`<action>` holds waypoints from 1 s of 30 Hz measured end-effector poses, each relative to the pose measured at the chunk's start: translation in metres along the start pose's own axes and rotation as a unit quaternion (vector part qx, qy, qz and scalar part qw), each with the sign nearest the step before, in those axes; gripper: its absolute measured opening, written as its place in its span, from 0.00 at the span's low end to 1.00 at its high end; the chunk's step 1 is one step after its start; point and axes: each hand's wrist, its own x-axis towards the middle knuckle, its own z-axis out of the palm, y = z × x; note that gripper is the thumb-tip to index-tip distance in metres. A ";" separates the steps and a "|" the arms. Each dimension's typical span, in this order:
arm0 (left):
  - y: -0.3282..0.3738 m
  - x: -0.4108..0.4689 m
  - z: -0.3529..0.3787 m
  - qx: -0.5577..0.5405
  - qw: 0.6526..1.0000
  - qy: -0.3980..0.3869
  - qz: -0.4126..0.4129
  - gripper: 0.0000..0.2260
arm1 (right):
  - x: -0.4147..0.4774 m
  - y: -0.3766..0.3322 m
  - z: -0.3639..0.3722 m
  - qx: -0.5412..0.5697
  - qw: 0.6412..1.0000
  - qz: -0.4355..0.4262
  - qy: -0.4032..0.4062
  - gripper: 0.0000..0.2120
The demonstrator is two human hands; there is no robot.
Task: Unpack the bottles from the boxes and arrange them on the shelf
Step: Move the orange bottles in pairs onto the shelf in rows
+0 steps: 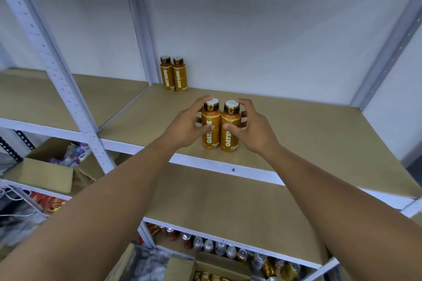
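Observation:
Two orange OATSIDE bottles stand upright side by side near the front edge of the brown shelf board [308, 134]. My left hand [187, 124] grips the left bottle [210, 130], fingers curled round its far side and thumb on the label. My right hand [253, 125] grips the right bottle [230, 132] the same way. Two more OATSIDE bottles [173, 74] stand together at the back left of the shelf, against the wall.
A white perforated upright [59, 75] rises at left. An open cardboard box [205, 267] with bottles sits on the floor below. Cans [219, 246] line a lower shelf. Another open box [45, 173] with packets sits on the left rack.

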 end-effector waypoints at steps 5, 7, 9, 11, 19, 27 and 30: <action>-0.007 0.013 0.002 0.002 1.000 0.015 0.002 0.36 | 0.016 0.005 0.008 -0.006 1.000 -0.010 0.000 0.35; -0.014 0.024 0.001 -0.002 1.000 0.014 0.009 0.36 | 0.027 0.008 0.013 -0.006 1.000 -0.008 0.002 0.36; -0.023 0.039 -0.001 -0.001 1.000 0.009 0.020 0.36 | 0.041 0.010 0.018 -0.001 1.000 -0.002 0.002 0.36; -0.032 0.055 -0.003 0.002 1.000 0.007 0.029 0.36 | 0.057 0.013 0.023 0.002 1.000 0.005 0.003 0.36; -0.072 0.131 -0.006 0.012 0.999 0.006 0.046 0.36 | 0.127 0.028 0.046 0.008 1.000 0.006 0.014 0.35; -0.102 0.201 -0.006 0.033 0.998 0.014 0.057 0.37 | 0.197 0.052 0.064 -0.002 1.000 0.000 0.027 0.35; -0.108 0.222 -0.005 0.038 0.997 0.015 0.059 0.37 | 0.219 0.059 0.069 -0.010 0.999 0.000 0.034 0.35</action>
